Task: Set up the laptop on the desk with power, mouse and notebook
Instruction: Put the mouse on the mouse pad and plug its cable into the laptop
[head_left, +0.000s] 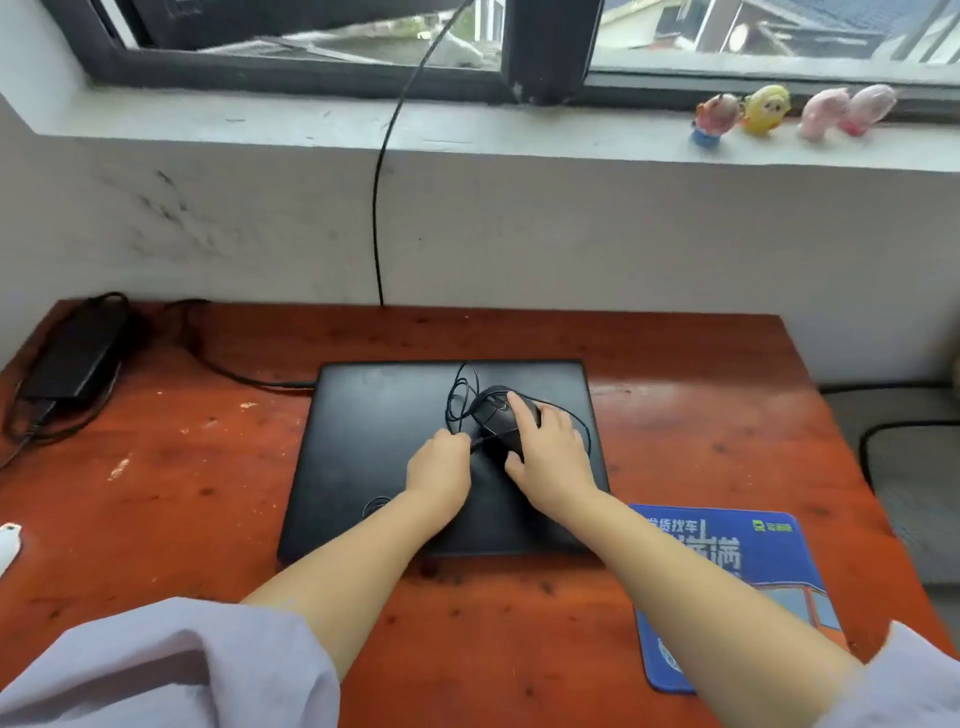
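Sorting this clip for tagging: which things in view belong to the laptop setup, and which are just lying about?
Belongs to the job:
laptop, closed
mouse, under the right hand
mouse cord, pinched by the left hand
mouse pad
power brick, with its cable

Lying about:
figurines on the sill
wall cable
white object at the desk's left edge

No notebook in view.

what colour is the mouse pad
Blue, with white printed text, on the mouse pad; seen in the head view.
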